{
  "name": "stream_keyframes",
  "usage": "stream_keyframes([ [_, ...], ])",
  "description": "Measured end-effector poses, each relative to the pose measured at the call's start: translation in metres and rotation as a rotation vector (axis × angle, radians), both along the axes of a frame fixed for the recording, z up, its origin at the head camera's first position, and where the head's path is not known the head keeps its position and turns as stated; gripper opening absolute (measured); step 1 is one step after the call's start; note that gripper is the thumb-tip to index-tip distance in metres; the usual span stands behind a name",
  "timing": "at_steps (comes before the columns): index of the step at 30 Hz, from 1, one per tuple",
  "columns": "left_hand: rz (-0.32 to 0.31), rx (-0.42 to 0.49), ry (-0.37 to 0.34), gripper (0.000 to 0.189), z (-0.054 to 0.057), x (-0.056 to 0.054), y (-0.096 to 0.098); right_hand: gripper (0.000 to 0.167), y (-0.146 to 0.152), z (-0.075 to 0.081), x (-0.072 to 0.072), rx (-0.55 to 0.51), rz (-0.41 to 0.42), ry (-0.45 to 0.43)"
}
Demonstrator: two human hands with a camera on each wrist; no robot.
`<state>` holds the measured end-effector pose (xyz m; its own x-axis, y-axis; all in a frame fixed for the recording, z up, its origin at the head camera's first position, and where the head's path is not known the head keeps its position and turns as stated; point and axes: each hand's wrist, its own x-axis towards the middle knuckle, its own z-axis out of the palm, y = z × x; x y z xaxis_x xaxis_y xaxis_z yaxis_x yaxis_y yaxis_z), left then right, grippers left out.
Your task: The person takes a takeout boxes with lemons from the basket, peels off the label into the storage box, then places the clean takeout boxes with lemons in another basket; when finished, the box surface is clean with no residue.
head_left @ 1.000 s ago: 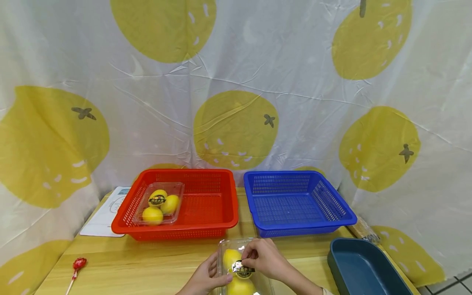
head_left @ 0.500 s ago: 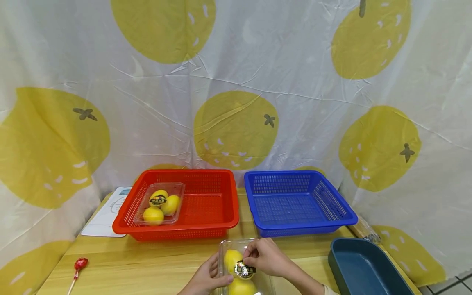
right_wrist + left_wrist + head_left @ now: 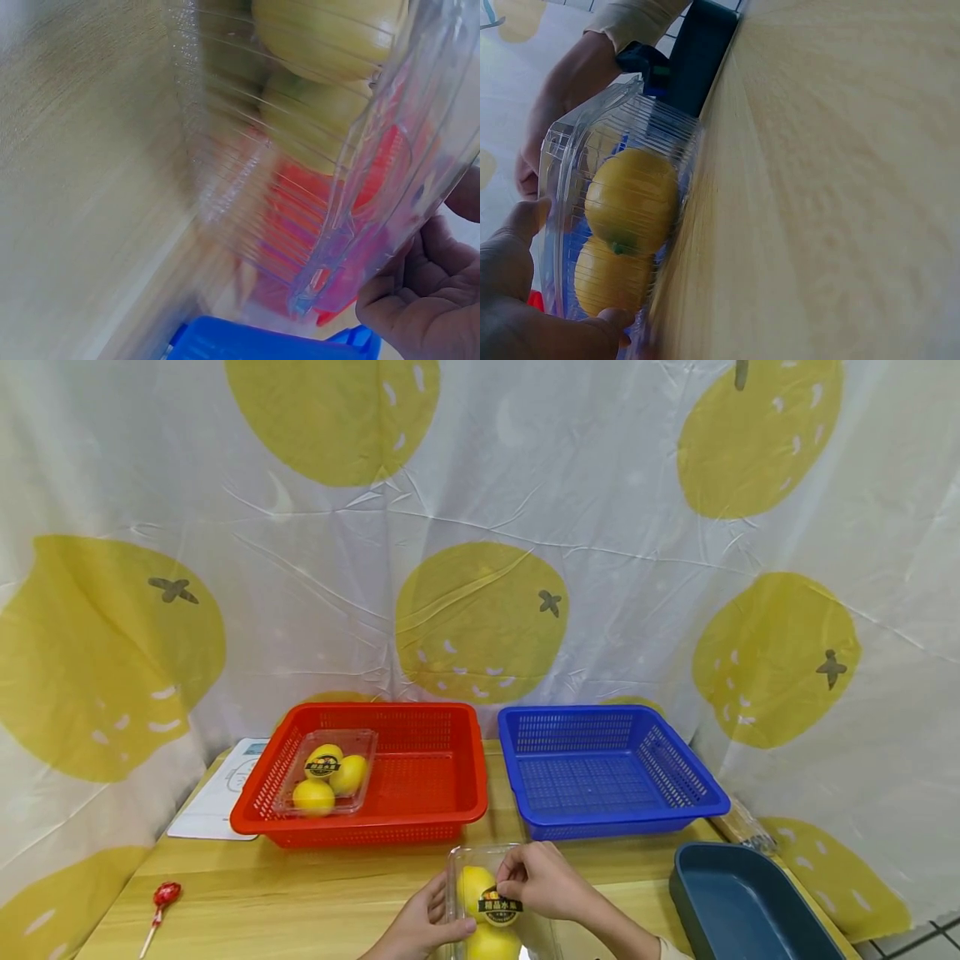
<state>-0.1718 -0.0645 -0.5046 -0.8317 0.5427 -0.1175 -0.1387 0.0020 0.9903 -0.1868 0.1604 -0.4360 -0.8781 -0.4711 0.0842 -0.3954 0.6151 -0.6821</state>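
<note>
Overall, a printed curtain (image 3: pixel 322 602) backs the table (image 3: pixel 300 893), roomiest on the left. A red basket (image 3: pixel 420 781) and a blue basket (image 3: pixel 592 781) stand just beyond the clear box (image 3: pixel 480 855), a tray (image 3: pixel 750 914) near its right side. The left hand (image 3: pixel 423 922) grips the box's left edge; across from it, the right hand (image 3: pixel 540 881) pinches a label (image 3: pixel 500 907) over yellow fruits (image 3: pixel 491 945) inside. Far left lies a lollipop (image 3: pixel 166 895).
</note>
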Motion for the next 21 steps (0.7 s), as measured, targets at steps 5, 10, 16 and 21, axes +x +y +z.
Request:
stream_keyframes([
  [5, -0.001, -0.001, 0.021, 0.093, -0.0002, -0.0002, -0.0001, 0.012, 0.0001, 0.0011, 0.0006, -0.020, -0.004, -0.019],
  [10, -0.006, 0.018, 0.015, 0.093, -0.0010, -0.0004, 0.0001, 0.012, 0.0004, 0.0011, 0.0008, -0.021, -0.008, -0.024],
  [16, -0.002, -0.001, 0.024, 0.093, -0.0011, 0.0000, 0.0002, 0.012, 0.0013, 0.0002, 0.0009, -0.023, -0.005, -0.015],
  [21, 0.002, -0.008, 0.040, 0.093, -0.0011, -0.0001, 0.0007, 0.012, 0.0023, 0.0002, 0.0009, -0.030, 0.005, -0.008],
])
